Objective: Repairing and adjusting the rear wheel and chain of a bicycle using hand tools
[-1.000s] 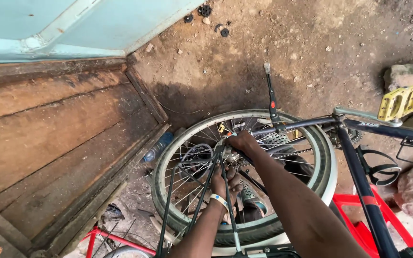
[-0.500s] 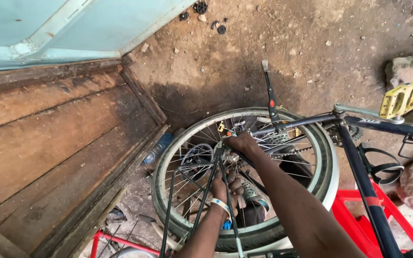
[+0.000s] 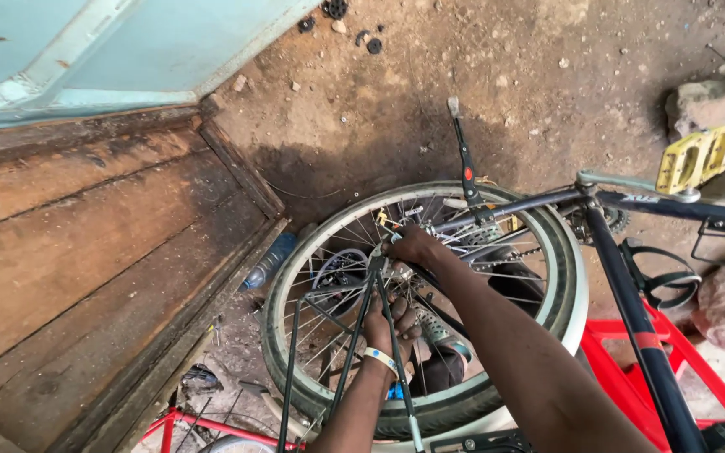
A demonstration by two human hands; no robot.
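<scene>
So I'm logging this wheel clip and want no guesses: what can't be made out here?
Head view only:
- Right hand: fingers curl over the hub, so whatever they pinch is hidden.
- Left hand: its grip is screened by spokes and stays.
- Wheel: its lower rim is covered by both forearms.
- Yellow pedal: its crank is too small to make out.
- Red crate: cut off by the bottom edge.

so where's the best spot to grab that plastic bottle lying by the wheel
Probably by its clear body, coming from above on the wooden-ledge side. The plastic bottle lies flat on the dirt between the wooden ledge and the bike wheel, so the long side faces up; the spokes crowd the other side.
</scene>
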